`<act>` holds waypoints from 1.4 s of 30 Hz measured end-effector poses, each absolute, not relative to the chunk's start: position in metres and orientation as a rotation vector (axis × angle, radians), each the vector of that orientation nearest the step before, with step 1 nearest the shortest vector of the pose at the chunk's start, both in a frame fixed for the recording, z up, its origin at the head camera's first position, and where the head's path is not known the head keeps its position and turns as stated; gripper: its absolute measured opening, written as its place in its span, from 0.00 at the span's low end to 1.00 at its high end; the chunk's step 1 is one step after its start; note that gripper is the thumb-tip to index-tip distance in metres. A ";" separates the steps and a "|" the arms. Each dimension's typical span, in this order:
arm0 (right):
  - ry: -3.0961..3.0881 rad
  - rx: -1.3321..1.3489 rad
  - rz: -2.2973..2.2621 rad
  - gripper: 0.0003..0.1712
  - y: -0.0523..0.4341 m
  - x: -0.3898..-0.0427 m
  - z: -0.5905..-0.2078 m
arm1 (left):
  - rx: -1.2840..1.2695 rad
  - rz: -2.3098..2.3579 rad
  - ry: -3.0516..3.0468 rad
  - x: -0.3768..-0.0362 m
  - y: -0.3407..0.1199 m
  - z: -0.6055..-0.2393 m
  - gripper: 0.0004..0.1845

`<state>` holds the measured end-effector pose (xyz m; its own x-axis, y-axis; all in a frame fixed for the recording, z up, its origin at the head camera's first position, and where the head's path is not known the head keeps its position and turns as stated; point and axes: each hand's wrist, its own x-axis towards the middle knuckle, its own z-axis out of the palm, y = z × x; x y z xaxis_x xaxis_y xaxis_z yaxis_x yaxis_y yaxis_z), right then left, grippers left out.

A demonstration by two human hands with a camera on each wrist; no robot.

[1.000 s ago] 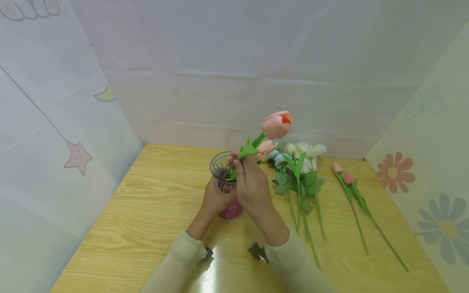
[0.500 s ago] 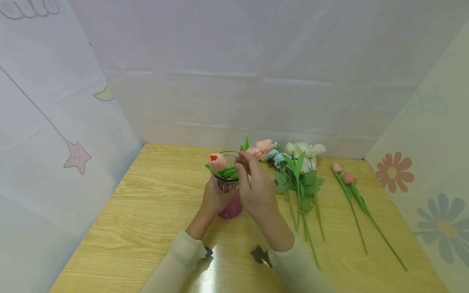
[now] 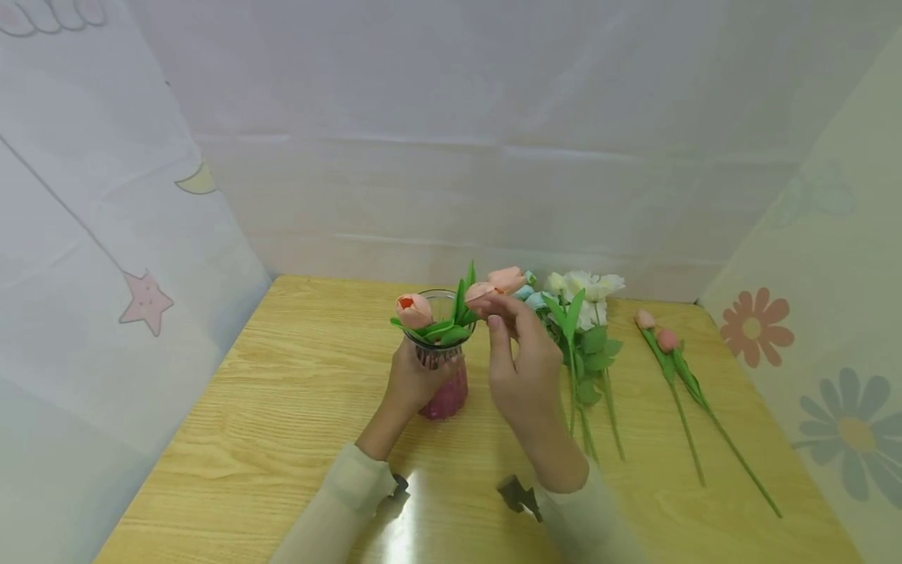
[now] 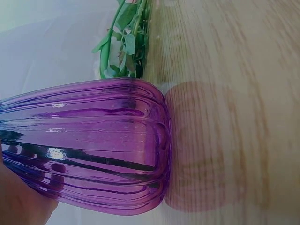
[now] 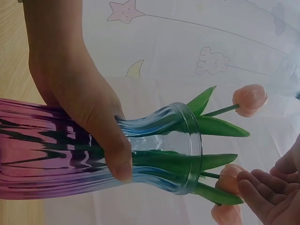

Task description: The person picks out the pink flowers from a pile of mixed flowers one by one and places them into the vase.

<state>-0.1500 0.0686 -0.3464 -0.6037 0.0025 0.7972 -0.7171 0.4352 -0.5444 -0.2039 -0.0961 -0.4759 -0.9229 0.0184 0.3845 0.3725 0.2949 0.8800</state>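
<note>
A ribbed glass vase (image 3: 445, 398), pink-purple below and blue at the neck, stands on the table. My left hand (image 3: 412, 377) grips it around the narrow part, thumb across the front in the right wrist view. Three pink tulips show above the rim: one tulip (image 5: 250, 100) leans left in the head view, while a second tulip (image 3: 481, 293) and a third tulip (image 3: 507, 279) lean right. Dark stems are visible through the glass. My right hand (image 3: 527, 364) is beside the rim, its loosely bent fingertips at the second tulip's bloom.
Right of the vase lie white flowers (image 3: 592, 290), pale blue flowers (image 3: 537, 300) and green leaves (image 3: 595, 345) with long stems. Farther right are two loose pink tulips (image 3: 667, 340). Fabric walls (image 3: 451, 196) stand behind the wooden table (image 3: 303, 392) and at its sides.
The tulip held over the vase went down into it, its bloom now leaning left at the rim. My right hand let go of it and moved right to another bloom.
</note>
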 end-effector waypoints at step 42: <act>-2.510 0.160 0.952 0.22 0.187 -0.157 -0.410 | -0.352 -1.731 -2.261 -0.202 -0.095 -0.471 0.34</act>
